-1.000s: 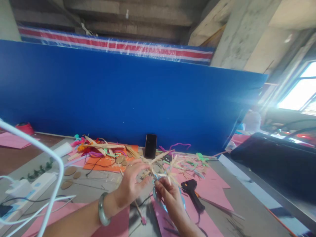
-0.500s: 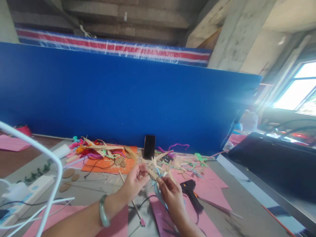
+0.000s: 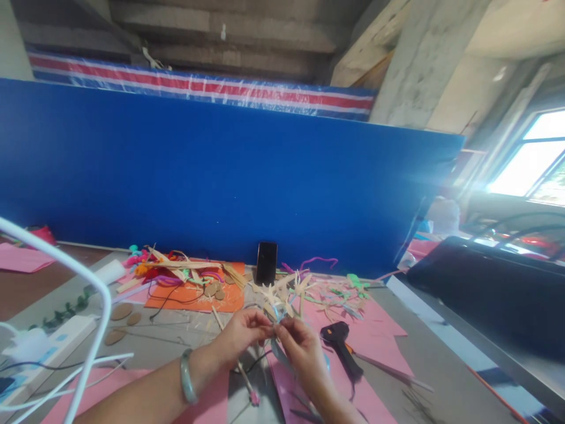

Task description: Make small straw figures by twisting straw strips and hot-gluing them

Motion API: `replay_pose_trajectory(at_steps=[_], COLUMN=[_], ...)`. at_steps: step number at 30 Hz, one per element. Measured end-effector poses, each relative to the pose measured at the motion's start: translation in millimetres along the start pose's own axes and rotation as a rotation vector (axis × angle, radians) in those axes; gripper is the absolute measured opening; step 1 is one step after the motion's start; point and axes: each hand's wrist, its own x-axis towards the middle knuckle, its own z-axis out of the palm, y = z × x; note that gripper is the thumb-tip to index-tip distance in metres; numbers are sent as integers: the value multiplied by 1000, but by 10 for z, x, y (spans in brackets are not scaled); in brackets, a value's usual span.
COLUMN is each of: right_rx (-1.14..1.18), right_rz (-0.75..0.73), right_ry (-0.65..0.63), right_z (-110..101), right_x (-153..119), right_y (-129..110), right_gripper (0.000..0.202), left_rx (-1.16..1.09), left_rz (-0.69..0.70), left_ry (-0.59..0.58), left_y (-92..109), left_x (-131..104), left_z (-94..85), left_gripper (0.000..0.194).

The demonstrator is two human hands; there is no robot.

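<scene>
My left hand [image 3: 245, 334], with a pale green bangle [image 3: 188, 377] on its wrist, is closed in a pinch. My right hand [image 3: 302, 348] pinches right beside it, and the fingertips of both nearly meet. They grip the base of a bunch of pale, husk-like flowers [image 3: 289, 290], whose pointed petals fan out above the fingers. Bits of light blue ribbon [image 3: 278, 352] show at the base and below the right fingers. The exact point of the grip is hidden by the fingers.
A black glue gun [image 3: 342, 347] lies right of my hands on pink paper [image 3: 379, 321]. A phone [image 3: 266, 263] leans on the blue panel [image 3: 220, 165]. Orange paper [image 3: 176, 299] carries husk strips and coloured scraps. At left are a power strip [image 3: 66, 341] and a white cable [image 3: 103, 300].
My left hand has moved right and slightly down, its raised fingers now pinching at the base beside my right fingertips. The flower bunch now shows more spread out above the hands.
</scene>
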Motion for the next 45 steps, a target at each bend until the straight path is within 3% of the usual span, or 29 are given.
replay_pose_trajectory(at_steps=[8, 13, 19, 23, 32, 45], right_rx=[6, 85, 124, 90, 18, 14], right_rz=[-37, 52, 38, 20, -45, -81], right_ry=[-27, -43, -39, -26, 78, 10], right_z=[14, 12, 10, 5, 28, 25], right_x=[-24, -54, -56, -54, -64, -53], right_y=[-48, -174, -282, -272, -198, -104], right_gripper=[36, 35, 35, 37, 37, 39], left_rx=[-47, -5, 158, 229, 283, 295], left_rz=[41, 44, 180, 258, 283, 262], left_ry=[-28, -50, -101, -130, -74, -75], left_y=[34, 27, 25, 10, -119, 40], left_x=[-27, -21, -30, -27, 22, -75], left_z=[12, 1, -28, -45, -103, -29], left_gripper=[41, 39, 33, 32, 34, 35])
